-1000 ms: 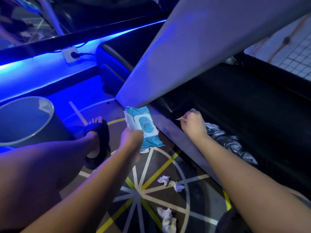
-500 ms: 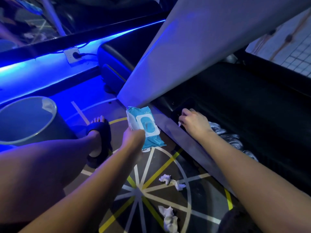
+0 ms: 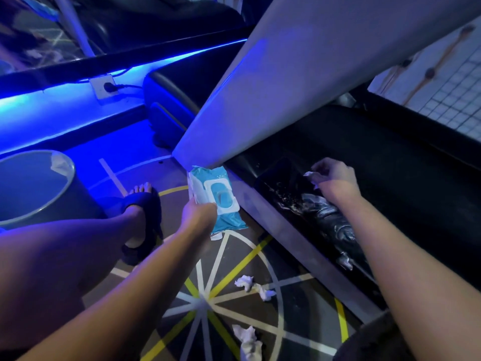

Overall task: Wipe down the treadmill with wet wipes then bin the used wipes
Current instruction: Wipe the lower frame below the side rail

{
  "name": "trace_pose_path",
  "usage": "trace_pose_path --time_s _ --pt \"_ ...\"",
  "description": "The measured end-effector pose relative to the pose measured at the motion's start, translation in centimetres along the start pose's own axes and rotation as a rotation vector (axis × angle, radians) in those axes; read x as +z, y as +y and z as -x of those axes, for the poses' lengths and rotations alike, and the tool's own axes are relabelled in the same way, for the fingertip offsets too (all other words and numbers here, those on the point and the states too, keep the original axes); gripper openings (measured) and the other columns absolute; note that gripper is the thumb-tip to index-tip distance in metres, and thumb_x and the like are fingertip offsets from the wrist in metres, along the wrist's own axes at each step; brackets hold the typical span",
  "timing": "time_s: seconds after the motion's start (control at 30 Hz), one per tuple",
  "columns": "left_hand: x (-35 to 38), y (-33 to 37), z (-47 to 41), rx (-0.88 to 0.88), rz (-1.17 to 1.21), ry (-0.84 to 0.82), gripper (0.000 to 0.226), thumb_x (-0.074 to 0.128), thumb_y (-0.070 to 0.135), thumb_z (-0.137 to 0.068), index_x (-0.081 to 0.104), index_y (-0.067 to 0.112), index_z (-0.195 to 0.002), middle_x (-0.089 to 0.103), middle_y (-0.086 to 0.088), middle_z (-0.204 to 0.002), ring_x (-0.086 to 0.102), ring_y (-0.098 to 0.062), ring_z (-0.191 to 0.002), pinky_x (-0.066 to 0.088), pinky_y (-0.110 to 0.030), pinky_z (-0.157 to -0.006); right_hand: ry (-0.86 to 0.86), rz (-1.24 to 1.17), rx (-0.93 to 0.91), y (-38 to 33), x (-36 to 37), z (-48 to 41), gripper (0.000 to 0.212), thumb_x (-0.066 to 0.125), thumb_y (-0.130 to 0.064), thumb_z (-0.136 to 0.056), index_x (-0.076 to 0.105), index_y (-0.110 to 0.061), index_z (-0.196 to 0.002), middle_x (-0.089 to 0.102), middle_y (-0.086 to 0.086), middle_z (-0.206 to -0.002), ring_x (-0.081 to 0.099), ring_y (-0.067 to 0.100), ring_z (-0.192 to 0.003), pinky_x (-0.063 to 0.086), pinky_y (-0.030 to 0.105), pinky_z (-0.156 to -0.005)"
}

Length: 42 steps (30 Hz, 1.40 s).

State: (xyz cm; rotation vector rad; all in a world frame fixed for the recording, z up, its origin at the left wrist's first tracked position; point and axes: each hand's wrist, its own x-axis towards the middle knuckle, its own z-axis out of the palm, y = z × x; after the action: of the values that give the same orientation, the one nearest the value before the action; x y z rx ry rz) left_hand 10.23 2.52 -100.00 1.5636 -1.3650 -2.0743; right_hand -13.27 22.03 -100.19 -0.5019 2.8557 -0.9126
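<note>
My left hand [image 3: 199,213] grips a blue pack of wet wipes [image 3: 221,201] with a white flip lid, held above the floor beside the treadmill's grey side rail [image 3: 263,214]. My right hand [image 3: 335,178] presses a small white wipe [image 3: 311,175] onto the black treadmill deck [image 3: 390,165], where wet smears [image 3: 325,217] shine. The slanted grey upright of the treadmill [image 3: 299,82] rises over both hands. Used crumpled wipes [image 3: 253,285] lie on the floor, with another used wipe [image 3: 248,341] nearer me.
A round bin [image 3: 33,188] with a liner stands on the floor at the left. My left leg and sandalled foot [image 3: 141,212] are between bin and pack. A wall socket with a plug [image 3: 105,87] sits under a blue light strip. A tiled wall is at the right.
My right hand has slid with the wipe to the right and farther onto the treadmill deck, leaving wet streaks behind. The left hand still holds the pack in about the same place.
</note>
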Motion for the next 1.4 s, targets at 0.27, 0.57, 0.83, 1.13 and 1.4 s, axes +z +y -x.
trace_pose_path --time_s 0.27,0.57,0.83,1.13,1.4 --pt "-0.6 -0.4 -0.1 0.038 -0.001 -0.035 0.030 0.045 -0.004 -0.102 0.056 0.017 -0.121 0.069 -0.001 -0.094 0.070 -0.024 -0.087 0.056 -0.034 -0.075 -0.085 0.087 -0.451 -2.9 5.9 0.6 0.028 0.064 0.002 -0.082 0.080 -0.020 -0.090 0.073 0.000 -0.100 0.068 0.019 -0.093 0.052 0.031 -0.091" --pt "0.5 -0.3 -0.8 0.028 -0.010 -0.032 0.028 0.049 -0.001 -0.102 0.057 0.011 -0.126 0.068 -0.004 -0.113 0.069 -0.029 -0.105 0.057 -0.043 -0.097 -0.205 0.278 -0.696 1.0 5.0 3.0 0.013 0.076 -0.004 -0.079 0.075 -0.017 -0.079 0.062 -0.001 -0.088 0.058 0.020 -0.078 0.045 0.024 -0.074" --pt "0.5 -0.6 -0.7 0.039 -0.035 -0.023 0.032 0.047 -0.001 -0.104 0.053 0.024 -0.123 0.068 -0.001 -0.101 0.069 -0.024 -0.098 0.057 -0.038 -0.087 -0.159 0.333 -0.506 0.9 4.4 4.0 0.012 0.065 -0.006 -0.080 0.073 -0.014 -0.079 0.055 0.002 -0.088 0.060 0.025 -0.085 0.055 0.042 -0.072" --pt "0.2 -0.2 -0.2 0.020 -0.005 -0.037 0.033 0.046 -0.005 -0.101 0.057 0.015 -0.125 0.070 -0.007 -0.101 0.070 -0.029 -0.096 0.057 -0.043 -0.092 -0.076 0.381 -0.627 -1.5 9.8 3.0 0.008 0.063 -0.008 -0.088 0.066 -0.010 -0.095 0.054 0.005 -0.105 0.051 0.030 -0.093 0.051 0.042 -0.069" --pt "1.4 -0.3 0.6 0.028 0.016 -0.025 0.032 0.058 -0.001 -0.094 0.062 0.007 -0.125 0.073 -0.017 -0.113 0.072 -0.039 -0.102 0.058 -0.057 -0.095 -0.054 0.457 -0.794 4.2 5.4 7.0 0.016 0.068 -0.002 -0.080 0.068 -0.009 -0.094 0.056 0.006 -0.101 0.055 0.030 -0.090 0.053 0.044 -0.071"
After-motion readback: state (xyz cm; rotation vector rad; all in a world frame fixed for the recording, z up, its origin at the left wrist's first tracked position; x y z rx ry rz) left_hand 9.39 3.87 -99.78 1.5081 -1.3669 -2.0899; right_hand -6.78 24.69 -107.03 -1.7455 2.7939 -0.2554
